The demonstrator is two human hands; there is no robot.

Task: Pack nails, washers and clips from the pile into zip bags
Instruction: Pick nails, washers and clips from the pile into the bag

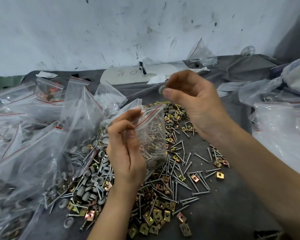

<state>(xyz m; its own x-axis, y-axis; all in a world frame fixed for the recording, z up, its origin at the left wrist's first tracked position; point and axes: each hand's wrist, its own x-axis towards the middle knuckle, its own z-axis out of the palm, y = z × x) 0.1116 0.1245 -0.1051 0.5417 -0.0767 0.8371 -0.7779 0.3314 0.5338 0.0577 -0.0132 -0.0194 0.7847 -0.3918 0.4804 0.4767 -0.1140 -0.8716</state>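
My left hand (126, 144) pinches the zip bag (151, 135) by its mouth, over the pile (100, 179) on the worktop (232, 213) | right hand (196, 103) pinches a grey washer (162, 89), above the bag | I'd spread the mouth wide, bring the washer low over it, then let go.

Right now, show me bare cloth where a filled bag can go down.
Bare grey cloth lies front right, between the pile's scattered nails and the right forearm. A smaller strip lies behind the pile, before the white board. The left is heaped with zip bags; the middle is hardware.
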